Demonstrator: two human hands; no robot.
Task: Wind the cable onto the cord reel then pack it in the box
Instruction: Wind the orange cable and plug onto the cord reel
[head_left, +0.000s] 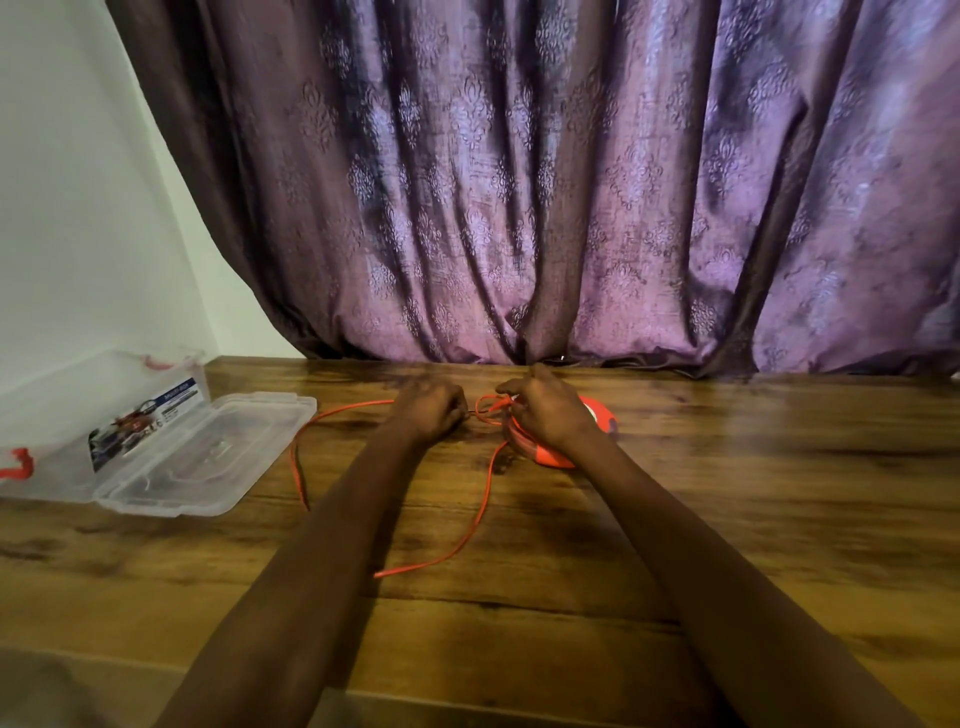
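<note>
Orange cable (485, 501), one length, is trailing loose across the wooden desk (727, 493) in loops nearer the person than both grips. Left hand (431, 410) is closing its grip on the cable just left of a small loop. Right hand (545, 415) is pinching that loop while resting over one orange cord reel (597, 415), which is lying on the desk beneath it. One clear plastic box (104, 415) is sitting well left of the left grip, its lid (208, 457) lying open beside it.
</note>
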